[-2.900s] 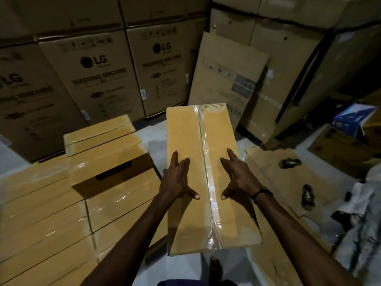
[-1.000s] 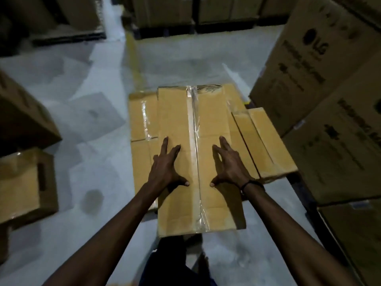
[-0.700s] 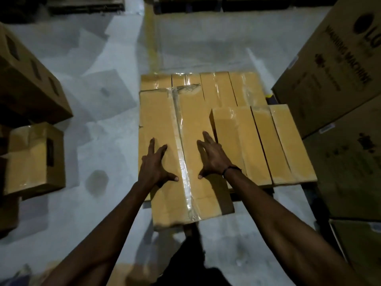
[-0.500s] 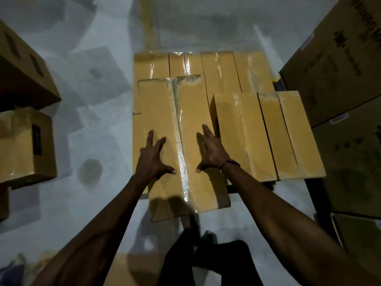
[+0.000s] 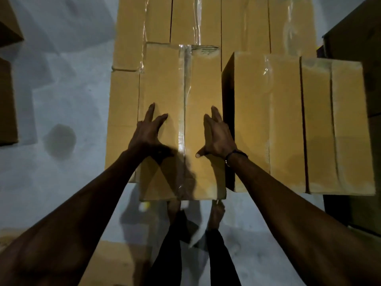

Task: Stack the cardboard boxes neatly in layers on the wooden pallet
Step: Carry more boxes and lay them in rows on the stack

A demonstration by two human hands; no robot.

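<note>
Two hands, left hand (image 5: 149, 132) and right hand (image 5: 217, 135), press flat with fingers spread on the taped box (image 5: 182, 83). Its long axis runs straight ahead, overhanging the lower layer (image 5: 123, 104), beside the second-layer boxes (image 5: 288, 120) rightward.

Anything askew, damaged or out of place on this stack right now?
The box under both hands sticks out past the near edge of the layer below, not flush with the two upper boxes to its right. The left hand and right hand lie flat on its top. No damage visible.
</note>
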